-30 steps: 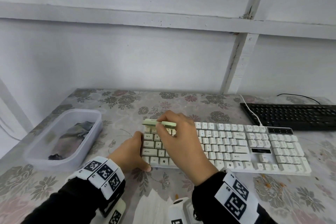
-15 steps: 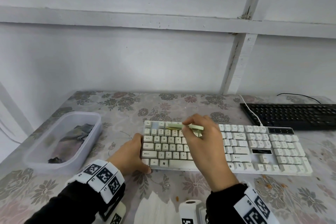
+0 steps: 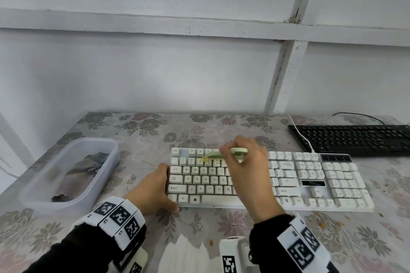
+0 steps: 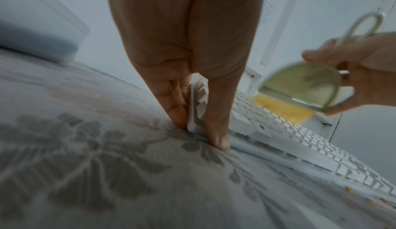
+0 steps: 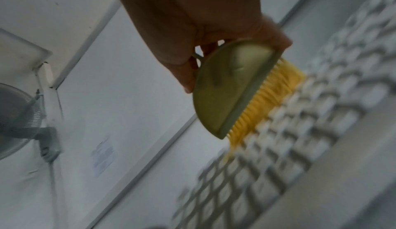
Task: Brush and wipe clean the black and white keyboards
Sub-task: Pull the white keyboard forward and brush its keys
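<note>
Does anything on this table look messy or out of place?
Yes: small orange crumbs lie scattered on the floral tablecloth in front of the white keyboard, mostly toward its right end. Nothing else stands out.

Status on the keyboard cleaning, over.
Left hand grips white keyboard at its left end. Right hand holds brush, bristles on the upper key rows. Black keyboard untouched at far right. Plastic tub sits left, out of the way.

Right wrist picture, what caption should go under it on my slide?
A right hand holds a green brush, its yellow bristles against the white keyboard keys.
</note>
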{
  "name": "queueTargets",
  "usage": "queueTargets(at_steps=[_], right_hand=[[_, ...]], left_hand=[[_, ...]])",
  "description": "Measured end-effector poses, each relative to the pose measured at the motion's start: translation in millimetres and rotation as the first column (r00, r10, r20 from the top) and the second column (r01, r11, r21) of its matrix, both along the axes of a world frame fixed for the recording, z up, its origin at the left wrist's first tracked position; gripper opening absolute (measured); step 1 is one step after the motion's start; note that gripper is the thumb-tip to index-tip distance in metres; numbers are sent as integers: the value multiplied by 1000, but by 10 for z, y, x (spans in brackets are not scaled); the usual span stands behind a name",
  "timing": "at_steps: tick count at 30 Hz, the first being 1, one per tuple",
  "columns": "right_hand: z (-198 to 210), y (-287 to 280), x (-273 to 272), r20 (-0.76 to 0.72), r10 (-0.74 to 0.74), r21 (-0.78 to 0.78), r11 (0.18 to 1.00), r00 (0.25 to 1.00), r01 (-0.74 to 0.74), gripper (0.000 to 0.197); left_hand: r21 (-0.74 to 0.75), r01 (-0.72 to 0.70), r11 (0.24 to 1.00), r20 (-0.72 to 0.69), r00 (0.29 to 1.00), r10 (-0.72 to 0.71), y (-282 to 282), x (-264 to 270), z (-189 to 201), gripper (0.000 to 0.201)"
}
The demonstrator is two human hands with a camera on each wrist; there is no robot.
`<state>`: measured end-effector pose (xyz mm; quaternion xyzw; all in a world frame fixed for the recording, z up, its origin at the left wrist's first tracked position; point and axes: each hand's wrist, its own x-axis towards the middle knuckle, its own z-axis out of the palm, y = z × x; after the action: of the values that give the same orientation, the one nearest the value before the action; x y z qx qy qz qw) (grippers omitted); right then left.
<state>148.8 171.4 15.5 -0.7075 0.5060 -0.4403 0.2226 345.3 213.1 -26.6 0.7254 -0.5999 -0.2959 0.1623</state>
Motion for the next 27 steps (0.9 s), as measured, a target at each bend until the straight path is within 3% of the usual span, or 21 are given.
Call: queueTargets(at_steps=[3,7,11,16,19,21,25,27], right_hand=[[83,-5,-162,2,-127,-65,990,992,127,40],[166,89,8,184,93,-76,994,979,-80,20],[102,200,327,143,210,-10,977,967,-211,14],[31,11,45,138,71,78,994,988,-82,15],[73,-60,-228,23,-134,23,991,991,133,18],[147,-17,-255,-9,-183,-32,983,983,183,19],[234,122,27,135,111,-48,993,985,-105,14],[205,181,234,122,203,-21,979,971,-202,12]], left_hand=[[2,-3,1000,-4,1000,3,0,3,-2,78],[8,-4,1000,-15,1000,4,-12,15,-14,80],[-6,-3,1000,10,1000,3,-8,3,0,77],[10,-7,1000,6,1000,7,3,-7,6,78],[18,-7,1000,-1,1000,7,1,-1,4,79],[13,-5,1000,-6,1000,5,1,1,8,78],[15,-11,1000,-19,1000,11,2,3,4,77],[11,-15,1000,-5,1000,15,5,0,6,76]])
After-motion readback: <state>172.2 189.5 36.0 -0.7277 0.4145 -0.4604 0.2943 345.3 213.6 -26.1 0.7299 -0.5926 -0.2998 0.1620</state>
